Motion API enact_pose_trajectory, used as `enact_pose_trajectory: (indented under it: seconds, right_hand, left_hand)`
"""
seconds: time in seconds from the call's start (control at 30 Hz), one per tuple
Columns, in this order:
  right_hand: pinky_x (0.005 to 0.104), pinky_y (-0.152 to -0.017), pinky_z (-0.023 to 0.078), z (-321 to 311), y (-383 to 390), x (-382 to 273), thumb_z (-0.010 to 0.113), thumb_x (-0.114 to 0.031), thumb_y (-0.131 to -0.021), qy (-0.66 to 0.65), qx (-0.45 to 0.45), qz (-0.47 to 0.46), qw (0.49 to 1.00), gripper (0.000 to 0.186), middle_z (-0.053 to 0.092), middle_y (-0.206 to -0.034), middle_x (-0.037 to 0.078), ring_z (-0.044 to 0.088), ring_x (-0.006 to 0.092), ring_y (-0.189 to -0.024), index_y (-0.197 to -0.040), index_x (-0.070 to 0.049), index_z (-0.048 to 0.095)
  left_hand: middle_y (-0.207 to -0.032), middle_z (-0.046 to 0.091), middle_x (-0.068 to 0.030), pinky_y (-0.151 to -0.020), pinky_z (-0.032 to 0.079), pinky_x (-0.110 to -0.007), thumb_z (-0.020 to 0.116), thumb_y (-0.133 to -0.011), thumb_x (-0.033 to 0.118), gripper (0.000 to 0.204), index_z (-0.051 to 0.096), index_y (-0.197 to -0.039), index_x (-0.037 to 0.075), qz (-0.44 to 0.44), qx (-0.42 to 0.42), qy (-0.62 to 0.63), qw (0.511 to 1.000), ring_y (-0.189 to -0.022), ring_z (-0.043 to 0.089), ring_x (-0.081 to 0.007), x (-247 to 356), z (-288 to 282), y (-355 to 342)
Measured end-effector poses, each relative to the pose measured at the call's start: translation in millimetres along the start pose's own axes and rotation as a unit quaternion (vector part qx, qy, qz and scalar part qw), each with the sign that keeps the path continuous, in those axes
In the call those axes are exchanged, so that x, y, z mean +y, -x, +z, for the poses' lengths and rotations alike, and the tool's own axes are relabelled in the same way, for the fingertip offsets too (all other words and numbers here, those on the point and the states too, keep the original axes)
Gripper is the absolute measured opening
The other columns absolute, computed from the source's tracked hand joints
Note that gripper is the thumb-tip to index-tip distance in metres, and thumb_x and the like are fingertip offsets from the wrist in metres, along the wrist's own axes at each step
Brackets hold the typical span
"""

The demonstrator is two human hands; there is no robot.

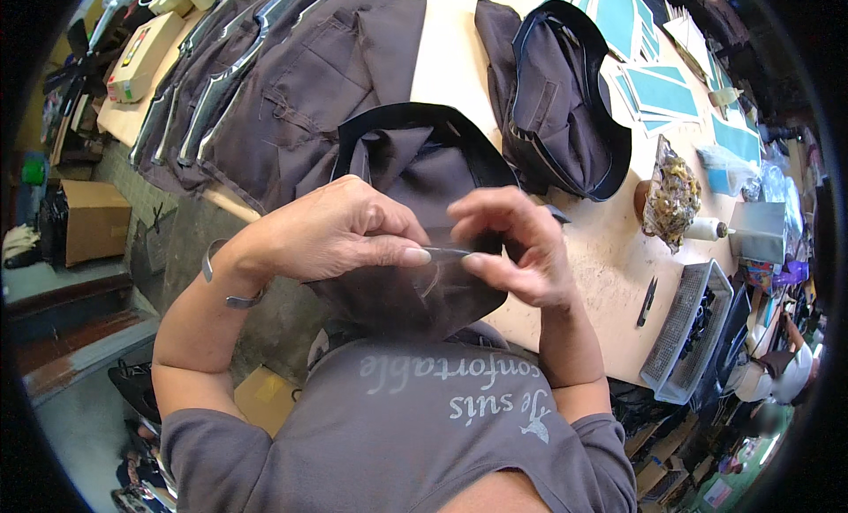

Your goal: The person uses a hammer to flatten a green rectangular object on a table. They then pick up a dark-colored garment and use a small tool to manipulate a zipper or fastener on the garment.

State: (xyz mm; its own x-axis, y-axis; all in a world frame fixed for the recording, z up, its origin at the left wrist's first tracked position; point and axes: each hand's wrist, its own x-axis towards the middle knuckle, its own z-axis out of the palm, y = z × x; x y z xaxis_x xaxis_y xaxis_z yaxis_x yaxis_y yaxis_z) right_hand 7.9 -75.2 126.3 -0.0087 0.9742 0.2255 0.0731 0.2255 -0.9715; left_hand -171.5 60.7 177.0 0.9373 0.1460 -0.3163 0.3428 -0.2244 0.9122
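In front of me hangs a dark grey-brown garment (420, 305), with a wide black band (442, 115) curving along its far opening. My left hand (340, 230) pinches the garment's near edge between thumb and fingers. A thin pale thread seems to hang just below that pinch. Close to the same edge is my right hand (521, 248), somewhat blurred; its thumb and curled fingers are apart, the thumb tip by the cloth. I cannot tell whether it touches the edge or a thread there.
Several dark garments (318, 62) overlap on the table at left. Another black-banded garment (556, 98) lies beyond my right hand. Teal-and-white cards (658, 89) spread at far right. Nearer are a rough brown lump (673, 195), a black cutter-like tool (647, 301) and a grey basket (669, 341).
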Motion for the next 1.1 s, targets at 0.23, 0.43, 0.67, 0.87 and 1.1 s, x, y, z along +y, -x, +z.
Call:
enact_pose_trajectory:
  seconds: [0.23, 0.43, 0.67, 0.87, 1.1]
  right_hand:
    - [0.0273, -0.059, 0.045, -12, -9, -8, 0.054, -0.012, -0.084, 0.083, -0.076, 0.083, 0.990, 0.015, 0.058, -0.070, 0.010, 0.058, 0.0179, -0.065, -0.081, 0.003, 0.059]
    - [0.0249, -0.055, 0.041, -11, -9, -7, 0.057, -0.017, -0.084, 0.132, -0.058, 0.030, 0.989, 0.022, 0.056, -0.070, 0.008, 0.052, 0.0149, -0.060, -0.074, 0.003, 0.056]
    - [0.0288, -0.056, 0.043, -7, -10, -8, 0.059, -0.013, -0.081, 0.067, -0.044, 0.113, 0.990, 0.015, 0.057, -0.067, 0.011, 0.056, 0.0180, -0.060, -0.079, 0.002, 0.059]
    - [0.0244, -0.055, 0.041, -7, -9, -2, 0.056, -0.016, -0.084, 0.093, -0.053, 0.067, 0.992, 0.021, 0.055, -0.069, 0.007, 0.050, 0.0122, -0.060, -0.074, 0.003, 0.055]
    - [0.0277, -0.061, 0.046, -6, -12, -3, 0.061, -0.018, -0.081, 0.090, -0.085, 0.070, 0.990, 0.019, 0.061, -0.073, 0.012, 0.060, 0.0195, -0.065, -0.084, 0.001, 0.061]
  left_hand:
    - [-0.063, 0.062, -0.0096, -0.052, 0.042, -0.024, 0.064, -0.079, 0.016, 0.021, 0.065, -0.086, -0.004, -0.011, 0.019, -0.008, 1.000, -0.054, 0.055, -0.0108, -2, 1, 1]
    - [-0.060, 0.059, -0.0102, -0.049, 0.041, -0.024, 0.063, -0.079, 0.015, 0.020, 0.065, -0.084, -0.004, 0.014, 0.009, -0.079, 0.997, -0.050, 0.054, -0.0119, 1, -1, 3]
    - [-0.058, 0.058, -0.0090, -0.047, 0.040, -0.024, 0.063, -0.080, 0.014, 0.018, 0.065, -0.083, -0.003, 0.037, 0.029, -0.070, 0.996, -0.048, 0.053, -0.0113, -4, 4, -2]
    - [-0.058, 0.058, -0.0090, -0.047, 0.040, -0.025, 0.063, -0.080, 0.014, 0.018, 0.064, -0.082, -0.003, 0.046, 0.036, -0.083, 0.995, -0.048, 0.053, -0.0124, -4, 7, -4]
    - [-0.058, 0.056, -0.0147, -0.052, 0.042, -0.029, 0.060, -0.081, 0.017, 0.019, 0.063, -0.084, -0.001, 0.049, 0.035, -0.106, 0.993, -0.049, 0.054, -0.0182, -3, 10, -7]
